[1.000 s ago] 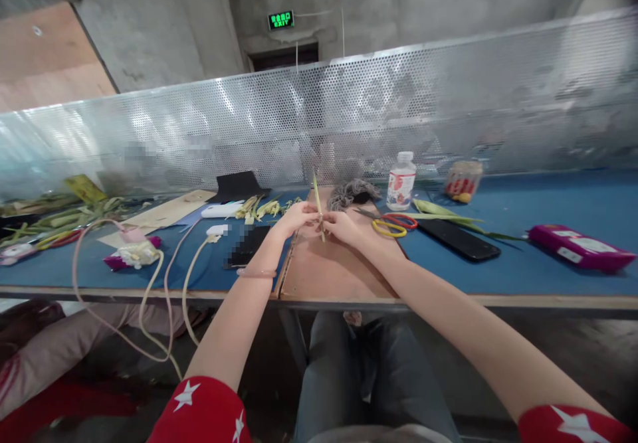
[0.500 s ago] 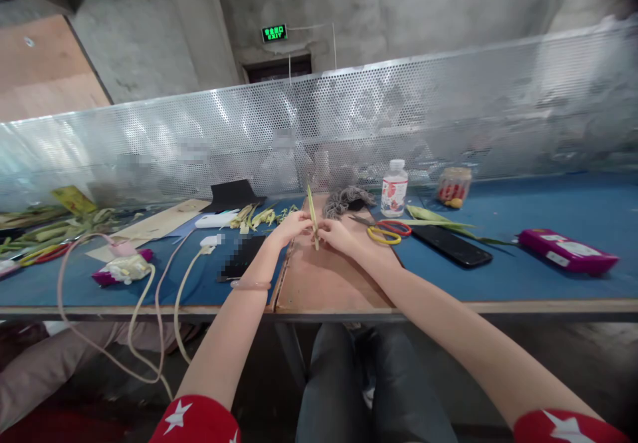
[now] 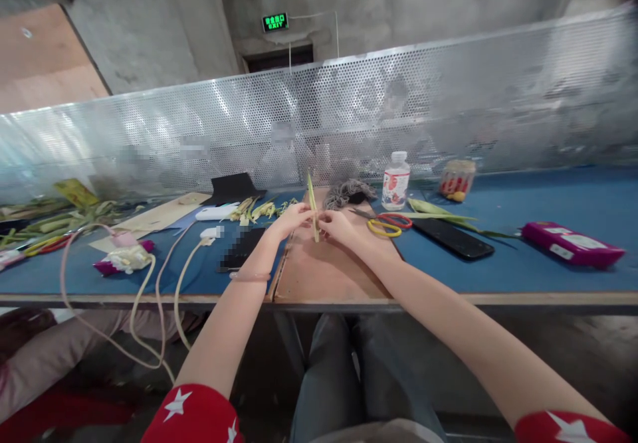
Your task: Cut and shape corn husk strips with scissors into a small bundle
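Pinched in both grips, left hand (image 3: 293, 219) and right hand (image 3: 335, 225), leaf strip (image 3: 312, 202) stands upright; arms outstretched

The leaf strip (image 3: 312, 204) looked fibrous and matt. The board (image 3: 329, 270) under it was bare, dull wood. The table (image 3: 548, 197) had a smooth matt blue top. The screen (image 3: 448, 97) along its far edge was shiny perforated metal. The phone (image 3: 452, 238) was glossy black.

Head camera looks forward and down at the table (image 3: 548, 217)
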The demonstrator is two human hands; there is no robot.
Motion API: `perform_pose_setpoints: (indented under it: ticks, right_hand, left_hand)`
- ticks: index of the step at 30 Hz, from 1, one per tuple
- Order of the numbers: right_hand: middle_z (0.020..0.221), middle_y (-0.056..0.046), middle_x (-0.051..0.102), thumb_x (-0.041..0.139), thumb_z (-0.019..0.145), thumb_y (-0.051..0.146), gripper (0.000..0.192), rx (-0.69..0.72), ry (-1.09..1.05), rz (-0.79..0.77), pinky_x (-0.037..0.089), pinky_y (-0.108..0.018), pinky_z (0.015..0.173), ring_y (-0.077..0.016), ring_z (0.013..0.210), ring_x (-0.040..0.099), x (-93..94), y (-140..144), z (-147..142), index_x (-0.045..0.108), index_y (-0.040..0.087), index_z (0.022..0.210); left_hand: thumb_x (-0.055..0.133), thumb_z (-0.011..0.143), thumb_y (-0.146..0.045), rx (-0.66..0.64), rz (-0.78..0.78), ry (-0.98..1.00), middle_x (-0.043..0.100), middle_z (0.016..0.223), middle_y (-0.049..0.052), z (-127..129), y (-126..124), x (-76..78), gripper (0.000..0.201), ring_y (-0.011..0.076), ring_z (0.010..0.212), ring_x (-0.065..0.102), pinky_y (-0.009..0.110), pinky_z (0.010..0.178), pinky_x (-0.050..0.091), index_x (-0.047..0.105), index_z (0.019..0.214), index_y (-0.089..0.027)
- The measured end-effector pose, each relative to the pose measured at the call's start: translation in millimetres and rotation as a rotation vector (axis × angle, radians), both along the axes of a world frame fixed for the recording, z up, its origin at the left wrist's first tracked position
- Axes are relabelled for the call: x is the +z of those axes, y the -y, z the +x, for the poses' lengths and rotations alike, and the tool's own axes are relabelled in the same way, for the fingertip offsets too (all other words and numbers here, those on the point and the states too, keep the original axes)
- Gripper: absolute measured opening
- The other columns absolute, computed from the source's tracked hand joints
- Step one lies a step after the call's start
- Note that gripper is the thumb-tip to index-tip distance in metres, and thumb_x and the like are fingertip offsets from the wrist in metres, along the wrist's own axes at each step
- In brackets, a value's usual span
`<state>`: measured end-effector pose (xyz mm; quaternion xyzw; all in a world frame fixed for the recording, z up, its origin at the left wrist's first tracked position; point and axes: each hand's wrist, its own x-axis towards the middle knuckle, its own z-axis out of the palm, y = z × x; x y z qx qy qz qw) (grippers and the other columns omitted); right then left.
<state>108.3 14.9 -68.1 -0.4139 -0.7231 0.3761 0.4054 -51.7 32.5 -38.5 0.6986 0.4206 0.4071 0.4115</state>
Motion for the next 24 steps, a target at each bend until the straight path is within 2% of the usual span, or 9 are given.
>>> perform_pose_setpoints:
  ticks: [7, 16, 20, 22, 24]
  right_hand:
    - [0.088, -0.002, 0.062, 0.053, 0.091, 0.032, 0.023, -0.037, -0.030, -0.019, 0.052, -0.026, 0.061, -0.0106, 0.069, 0.060, 1.3, -3, -2, 0.059, 0.012, 0.100]
    - [0.095, -0.004, 0.062, 0.052, 0.091, 0.033, 0.026, -0.082, -0.076, -0.049, 0.053, -0.029, 0.065, -0.0126, 0.076, 0.061, -3.0, -13, -5, 0.058, 0.013, 0.106]
    - [0.097, -0.005, 0.062, 0.054, 0.090, 0.032, 0.025, -0.130, -0.098, -0.008, 0.053, -0.030, 0.066, -0.0129, 0.077, 0.061, -4.2, -16, -5, 0.058, 0.013, 0.106]
    - [0.095, -0.004, 0.062, 0.054, 0.090, 0.031, 0.025, -0.157, -0.117, 0.036, 0.053, -0.028, 0.064, -0.0122, 0.074, 0.061, -4.0, -17, -4, 0.057, 0.013, 0.107]
    - [0.092, -0.003, 0.062, 0.054, 0.090, 0.029, 0.025, -0.169, -0.135, 0.095, 0.052, -0.026, 0.060, -0.0109, 0.070, 0.060, -2.9, -16, -3, 0.056, 0.013, 0.109]
  left_hand:
    - [0.078, 0.062, -0.031, -0.012, -0.009, 0.067, 0.069, 0.081, 0.007, 0, 3, -0.2, 0.033, 0.0161, 0.073, 0.065, 0.033, 0.075, 0.051, 0.063, 0.083, -0.012]
    - [0.073, 0.064, -0.017, 0.005, -0.003, 0.160, 0.072, 0.085, 0.010, -4, -4, -2.5, 0.036, 0.0167, 0.072, 0.067, 0.036, 0.075, 0.053, 0.061, 0.097, -0.010]
    - [0.070, 0.064, -0.014, 0.011, 0.012, 0.169, 0.072, 0.083, 0.010, -2, -4, -3.8, 0.033, 0.0196, 0.077, 0.068, 0.037, 0.080, 0.052, 0.062, 0.095, -0.009]
    - [0.069, 0.063, -0.012, 0.017, 0.020, 0.178, 0.072, 0.083, 0.010, 0, -1, -3.2, 0.038, 0.0205, 0.078, 0.069, 0.039, 0.082, 0.052, 0.059, 0.100, -0.009]
    - [0.068, 0.064, -0.011, 0.043, 0.042, 0.200, 0.072, 0.083, 0.009, 2, 2, -1.9, 0.052, 0.0193, 0.077, 0.069, 0.039, 0.082, 0.052, 0.050, 0.114, -0.010]
